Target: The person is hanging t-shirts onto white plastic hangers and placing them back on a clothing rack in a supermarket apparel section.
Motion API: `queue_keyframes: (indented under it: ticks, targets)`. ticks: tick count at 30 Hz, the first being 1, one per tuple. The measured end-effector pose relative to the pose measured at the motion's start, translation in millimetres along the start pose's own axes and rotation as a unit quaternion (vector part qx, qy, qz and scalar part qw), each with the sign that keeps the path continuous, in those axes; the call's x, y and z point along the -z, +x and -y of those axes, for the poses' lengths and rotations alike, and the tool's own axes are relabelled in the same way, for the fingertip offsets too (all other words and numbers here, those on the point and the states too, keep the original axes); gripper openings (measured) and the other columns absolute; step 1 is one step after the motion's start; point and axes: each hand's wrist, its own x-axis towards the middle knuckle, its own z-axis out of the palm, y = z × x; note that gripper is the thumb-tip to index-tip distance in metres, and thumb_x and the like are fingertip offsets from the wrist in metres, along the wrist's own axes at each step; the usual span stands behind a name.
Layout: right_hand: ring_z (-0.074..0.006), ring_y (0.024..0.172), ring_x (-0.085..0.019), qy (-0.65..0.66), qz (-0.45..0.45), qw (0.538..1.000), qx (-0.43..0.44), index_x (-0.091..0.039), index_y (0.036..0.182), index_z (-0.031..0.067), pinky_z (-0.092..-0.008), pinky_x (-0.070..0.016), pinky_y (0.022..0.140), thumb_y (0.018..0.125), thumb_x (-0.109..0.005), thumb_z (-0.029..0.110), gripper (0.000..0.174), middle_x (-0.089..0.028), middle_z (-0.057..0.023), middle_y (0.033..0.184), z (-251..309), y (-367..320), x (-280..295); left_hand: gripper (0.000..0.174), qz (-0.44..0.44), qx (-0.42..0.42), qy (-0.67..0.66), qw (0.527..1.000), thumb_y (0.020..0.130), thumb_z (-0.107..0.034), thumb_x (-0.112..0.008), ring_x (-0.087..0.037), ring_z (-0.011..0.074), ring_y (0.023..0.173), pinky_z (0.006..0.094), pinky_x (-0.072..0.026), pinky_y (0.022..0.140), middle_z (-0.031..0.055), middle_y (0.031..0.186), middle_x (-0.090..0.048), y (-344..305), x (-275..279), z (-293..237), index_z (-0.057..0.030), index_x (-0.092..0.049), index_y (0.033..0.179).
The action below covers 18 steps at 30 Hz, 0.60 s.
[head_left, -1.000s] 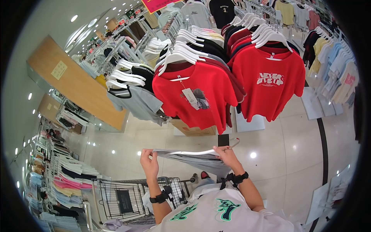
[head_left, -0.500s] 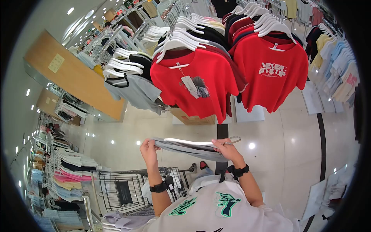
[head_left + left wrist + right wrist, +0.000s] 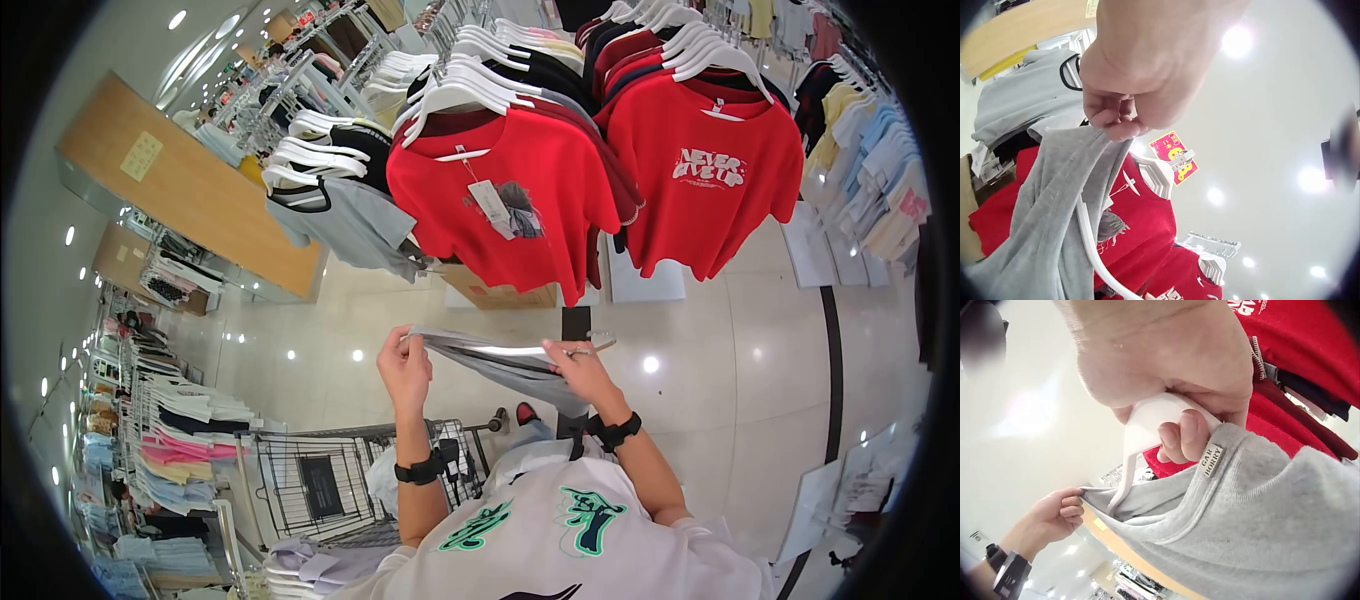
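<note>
A light grey shirt point(image 3: 535, 382) is stretched between the two hands, in front of the wearer. My left hand point(image 3: 405, 372) pinches the edge of its neckline, pulling it up to a point, as the left wrist view shows. With curled fingers, my right hand point(image 3: 582, 374) grips the middle of a white hanger point(image 3: 1141, 425), beside a small neck label point(image 3: 1210, 460) lettered "GAR BORRY". One hanger arm slopes down inside the stretched neckline; its far end is hidden in the cloth. The hanger's hook point(image 3: 603, 340) sticks out beyond the right hand.
Ahead hangs a rack of shirts, with a red shirt point(image 3: 500, 200) and a red "NEVER GIVE UP" shirt point(image 3: 690, 190) at the front. A wire shopping cart point(image 3: 310, 480) stands at the left. A wooden panel point(image 3: 190, 190) rises at the back left.
My left hand has risen and come closer to the right hand, tilting the shirt's left end upward. Less of the hanger shows in the neckline. The head view has tilted downward.
</note>
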Motion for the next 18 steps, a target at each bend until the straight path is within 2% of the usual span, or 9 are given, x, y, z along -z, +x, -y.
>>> queue_keyframes:
  ticks: [2, 4, 6, 7, 9, 10, 12, 15, 18]
  targets:
    - [-0.0163, 0.07, -0.058, 0.105, -0.037, 0.993, -0.031, -0.067, 0.095, -0.0107, -0.0301, -0.0515, 0.07, 0.099, -0.055, 0.049, 0.061, -0.058, -0.0099, 0.07, 0.0, 2.8, 0.3, 0.011, -0.007, -0.029, 0.021, 0.999, 0.097, -0.004, -0.057, -0.045, 0.0045, 0.046, 0.0236, -0.034, 0.04, 0.0001, 0.062, -0.054, 10.3, 8.0, 7.3, 0.0034, -0.062, 0.103]
    - [-0.0151, 0.07, -0.058, 0.117, -0.042, 0.991, -0.045, -0.068, 0.097, -0.0106, -0.0291, -0.0516, 0.069, 0.099, -0.057, 0.048, 0.06, -0.059, -0.0088, 0.072, -5.5, 3.6, 8.9, 0.011, -0.013, -0.057, 0.041, 0.997, 0.097, -0.004, -0.058, -0.048, 0.0042, 0.05, 0.0231, -0.0362, 0.042, 0.0005, 0.065, -0.056, 20.2, 19.0, 18.1, 0.0035, -0.062, 0.104]
    - [-0.0126, 0.072, -0.058, 0.14, -0.053, 0.986, -0.071, -0.07, 0.102, -0.0103, -0.027, -0.0519, 0.068, 0.098, -0.06, 0.046, 0.057, -0.062, -0.0064, 0.077, -11.4, 3.2, 17.1, 0.014, -0.047, -0.125, 0.118, 0.984, 0.098, -0.007, -0.057, -0.055, 0.0053, 0.061, 0.0212, -0.0407, 0.047, 0.0004, 0.075, -0.06, 25.5, 27.9, 28.5, 0.004, -0.061, 0.105]
    - [-0.0107, 0.073, -0.058, 0.153, -0.064, 0.984, -0.069, -0.071, 0.1, -0.0087, -0.0262, -0.0517, 0.067, 0.097, -0.062, 0.044, 0.054, -0.064, -0.0058, 0.08, -3.9, -0.6, 17.6, 0.014, -0.047, -0.125, 0.118, 0.984, 0.098, -0.007, -0.057, -0.055, 0.0053, 0.061, 0.0212, -0.0407, 0.047, 0.0004, 0.075, -0.06, 23.5, 26.5, 25.9, 0.004, -0.061, 0.105]
    - [-0.0109, 0.073, -0.059, 0.152, -0.062, 0.984, -0.065, -0.071, 0.098, -0.0082, -0.0259, -0.0515, 0.066, 0.097, -0.062, 0.045, 0.054, -0.064, -0.0059, 0.08, -1.5, 0.7, 15.6, 0.014, -0.08, -0.068, 0.077, 0.991, 0.099, -0.009, -0.055, -0.059, 0.007, 0.067, 0.0214, -0.0439, 0.052, 0.003, 0.082, -0.064, 18.9, 22.7, 20.1, 0.0033, -0.061, 0.104]
    - [-0.011, 0.073, -0.06, 0.151, -0.06, 0.985, -0.061, -0.071, 0.097, -0.0077, -0.0255, -0.0512, 0.064, 0.097, -0.061, 0.046, 0.054, -0.064, -0.0061, 0.08, -1.0, 1.0, 15.1, 0.014, -0.08, -0.068, 0.078, 0.991, 0.099, -0.009, -0.055, -0.059, 0.007, 0.067, 0.0214, -0.0439, 0.052, 0.003, 0.082, -0.064, 20.4, 23.4, 21.2, 0.0033, -0.061, 0.104]
    - [-0.0107, 0.07, -0.059, 0.15, -0.047, 0.985, -0.072, -0.071, 0.094, -0.0069, -0.0246, -0.0496, 0.062, 0.097, -0.061, 0.046, 0.054, -0.064, -0.0059, 0.08, -9.6, 3.2, 17.2, 0.016, -0.101, 0.004, -0.048, 0.994, 0.099, -0.01, -0.055, -0.058, 0.0074, 0.065, 0.024, -0.0515, 0.057, 0.005, 0.08, -0.065, 26.8, 26.5, 27.7, 0.0031, -0.062, 0.103]
    - [-0.0098, 0.065, -0.057, 0.184, -0.029, 0.978, -0.095, -0.071, 0.09, -0.0045, -0.0229, -0.046, 0.057, 0.097, -0.061, 0.048, 0.054, -0.064, -0.0052, 0.077, -28.3, 7.1, 17.0, 0.015, -0.11, 0.055, -0.069, 0.99, 0.099, -0.012, -0.056, -0.057, 0.0074, 0.064, 0.0248, -0.0496, 0.055, 0.0051, 0.08, -0.066, 35.9, 33.3, 40.1, 0.0012, -0.063, 0.1]
    - [-0.0083, 0.06, -0.053, 0.269, -0.035, 0.956, -0.109, -0.069, 0.087, -0.0014, -0.0223, -0.042, 0.053, 0.097, -0.061, 0.048, 0.051, -0.062, -0.0047, 0.072, -28.2, 8.9, 10.0, 0.013, -0.074, 0.027, 0.002, 0.997, 0.098, -0.012, -0.057, -0.057, 0.0068, 0.063, 0.0245, -0.0459, 0.052, 0.0032, 0.076, -0.065, 42.6, 44.2, 47.6, -0.0013, -0.064, 0.098]
